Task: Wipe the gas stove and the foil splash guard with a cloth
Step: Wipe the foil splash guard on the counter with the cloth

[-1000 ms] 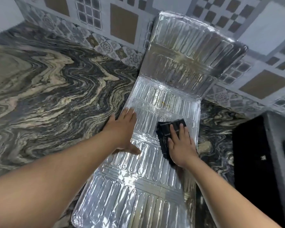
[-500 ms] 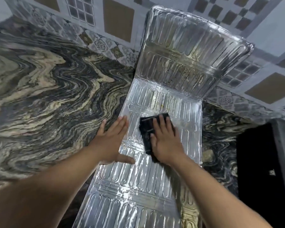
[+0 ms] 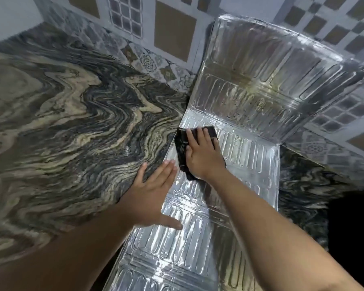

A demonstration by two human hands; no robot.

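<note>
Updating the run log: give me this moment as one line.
step: wiping foil splash guard | right hand: flat on dark cloth, left of the flat panel near fold | left hand: flat, bracing left edge | upright panel: specks visible

Foil splash guard (image 3: 235,185): silver, embossed, laid flat along the surface, far panel (image 3: 267,80) folded upright against the tiled wall, brown specks seen on it. Dark cloth (image 3: 182,148): pressed flat on the flat section's far left corner.

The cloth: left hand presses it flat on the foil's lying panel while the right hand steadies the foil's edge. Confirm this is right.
Hands are swapped. In the head view the right hand presses the cloth on the foil splash guard, and the left hand steadies its edge.
</note>
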